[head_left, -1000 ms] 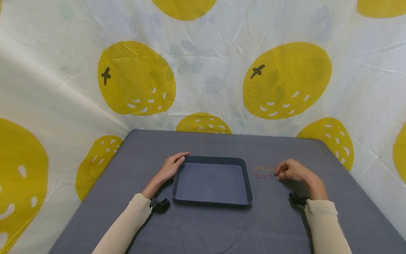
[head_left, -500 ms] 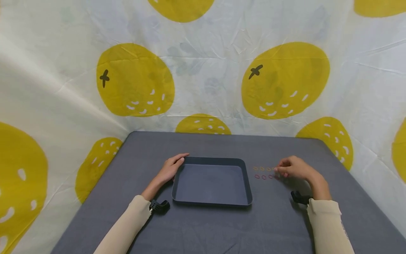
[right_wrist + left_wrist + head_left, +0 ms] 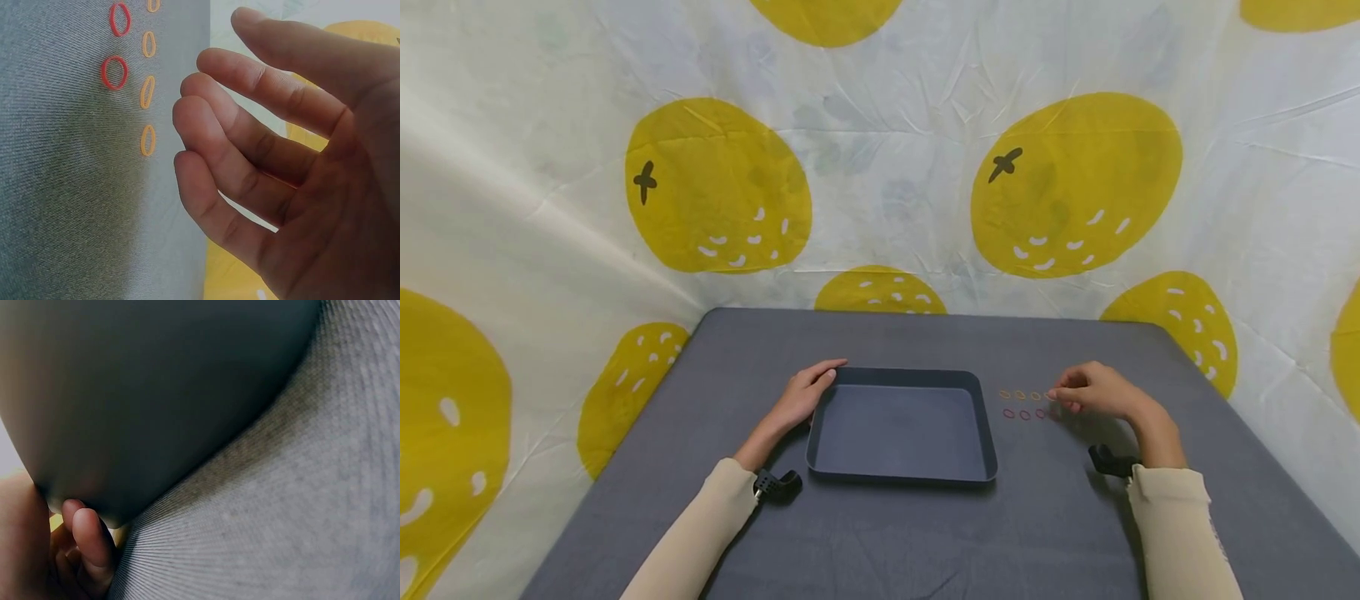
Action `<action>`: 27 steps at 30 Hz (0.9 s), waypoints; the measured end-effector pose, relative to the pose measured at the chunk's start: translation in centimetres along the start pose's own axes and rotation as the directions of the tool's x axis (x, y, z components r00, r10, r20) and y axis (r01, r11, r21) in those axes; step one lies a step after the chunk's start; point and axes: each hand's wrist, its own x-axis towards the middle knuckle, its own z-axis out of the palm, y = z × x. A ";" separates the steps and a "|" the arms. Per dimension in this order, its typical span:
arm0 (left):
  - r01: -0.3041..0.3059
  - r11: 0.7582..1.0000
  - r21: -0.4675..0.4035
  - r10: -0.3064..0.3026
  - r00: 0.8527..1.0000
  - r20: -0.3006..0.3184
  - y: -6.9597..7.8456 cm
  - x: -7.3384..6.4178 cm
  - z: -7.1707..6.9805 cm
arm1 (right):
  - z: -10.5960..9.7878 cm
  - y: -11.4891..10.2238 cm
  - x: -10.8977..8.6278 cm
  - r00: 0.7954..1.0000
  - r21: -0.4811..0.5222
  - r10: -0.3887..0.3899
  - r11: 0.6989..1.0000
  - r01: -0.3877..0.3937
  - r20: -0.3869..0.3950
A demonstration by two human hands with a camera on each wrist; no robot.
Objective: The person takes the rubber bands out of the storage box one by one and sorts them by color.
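Observation:
My left hand [image 3: 805, 394] grips the far left corner of a dark rectangular baking tray [image 3: 901, 378], thumb at the rim. In the left wrist view, its fingertips [image 3: 91, 537] curl in at the tray's edge. On the right, my right hand [image 3: 1097, 390] hovers over two rows of small rubber bands. The right wrist view shows several orange bands [image 3: 143, 141] in a line beside red bands [image 3: 104, 73]. Thumb and fingers there are loosely bent and apart, with nothing visible between them. From the head, the hand overlaps the right end of the rows.
A grey cloth covers the table [image 3: 880, 533]. Behind and at the sides hangs a white curtain [image 3: 887, 200] printed with yellow fruit. Each wrist wears a black camera mount, such as the right one [image 3: 1111, 461].
My right hand has lifted slightly and shifted from the red row toward the right end of the orange row. The left hand and the tray stay put.

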 end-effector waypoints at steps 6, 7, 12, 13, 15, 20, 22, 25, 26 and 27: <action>-0.003 1.000 -0.010 0.003 1.000 0.000 0.2 0.1 0.0 | 0.0 0.1 -0.1 1.000 -0.001 0.014 1.000 -0.014 -0.001; -0.002 1.000 -0.010 0.002 1.000 0.000 0.3 0.2 0.1 | 0.0 0.1 -0.2 1.000 -0.002 0.013 1.000 -0.013 0.000; -0.008 1.000 -0.015 0.008 1.000 0.005 0.5 0.5 0.3 | -0.1 0.2 -0.4 1.000 -0.013 0.017 1.000 -0.017 0.002; -0.010 1.000 -0.017 0.010 1.000 0.005 0.6 0.5 0.4 | 0.0 0.2 -0.4 1.000 -0.017 0.012 1.000 -0.012 0.002; -0.016 1.000 -0.021 0.016 1.000 0.007 0.6 0.6 0.4 | 0.1 0.3 -0.5 1.000 -0.019 0.008 1.000 -0.008 0.003; -0.009 1.000 -0.017 0.010 1.000 0.028 0.4 0.4 0.6 | 0.5 0.5 -0.8 1.000 -0.012 0.024 1.000 -0.023 0.013; 0.003 1.000 -0.015 -0.003 1.000 0.029 0.2 0.1 0.5 | 0.8 0.4 -0.8 1.000 -0.006 0.021 1.000 -0.021 0.014; 0.020 1.000 -0.011 -0.020 1.000 0.015 0.0 -0.1 0.4 | 0.9 0.2 -0.7 1.000 -0.002 0.006 1.000 -0.005 0.007; 0.022 1.000 -0.012 -0.022 1.000 0.010 0.0 -0.2 0.4 | 0.9 0.1 -0.6 1.000 0.000 0.001 1.000 -0.001 0.005; 0.026 1.000 -0.009 -0.026 1.000 0.005 -0.1 -0.2 0.4 | 0.8 0.0 -0.6 1.000 0.003 0.002 1.000 -0.002 0.006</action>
